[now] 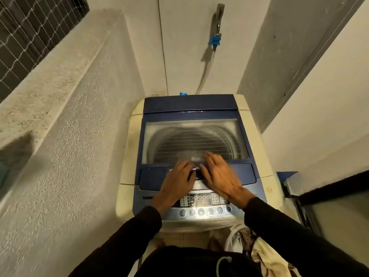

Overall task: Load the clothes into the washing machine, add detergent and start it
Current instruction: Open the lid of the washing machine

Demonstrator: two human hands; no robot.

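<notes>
A top-loading washing machine (127,156) with a cream body stands in front of me. Its blue lid (191,104) with a clear window is down, and the steel drum shows through the glass. My left hand (177,182) and my right hand (221,174) lie side by side over the lid's front edge, fingers stretched forward, both blurred. A control panel (201,204) with a display and a row of round buttons sits below my wrists. A heap of clothes (257,248), white and patterned, lies low at the right by my right sleeve.
A rough plaster wall and ledge (65,108) close in on the left. A tap with a blue hose fitting (214,42) hangs on the back wall. A dark door frame (319,188) stands at the right.
</notes>
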